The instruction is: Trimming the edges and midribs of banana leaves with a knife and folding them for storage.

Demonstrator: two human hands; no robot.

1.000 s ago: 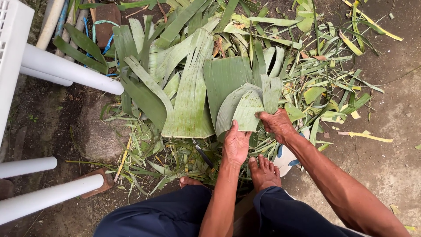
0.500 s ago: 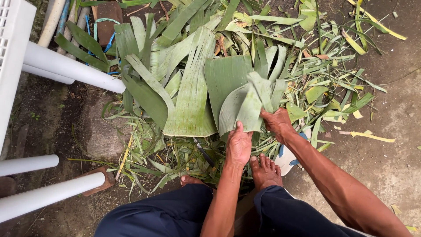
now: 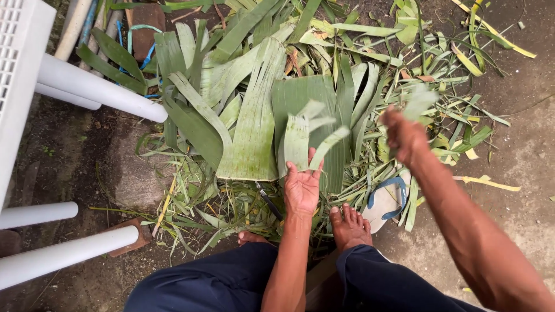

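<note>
A heap of torn green banana leaf pieces covers the ground in front of my bare feet. My left hand holds a strip of leaf upright, palm up, with its split ends curling right. My right hand, blurred, is raised to the right and grips a small torn leaf piece.
White plastic chair legs slant in from the left, with two more legs lower left. A white and blue sandal lies beside my right foot. A dark tool handle lies among leaf scraps. Bare concrete spreads to the right.
My right hand pulled up and to the right, tearing a piece off the leaf. My left hand turned palm up and lifted the remaining strip.
</note>
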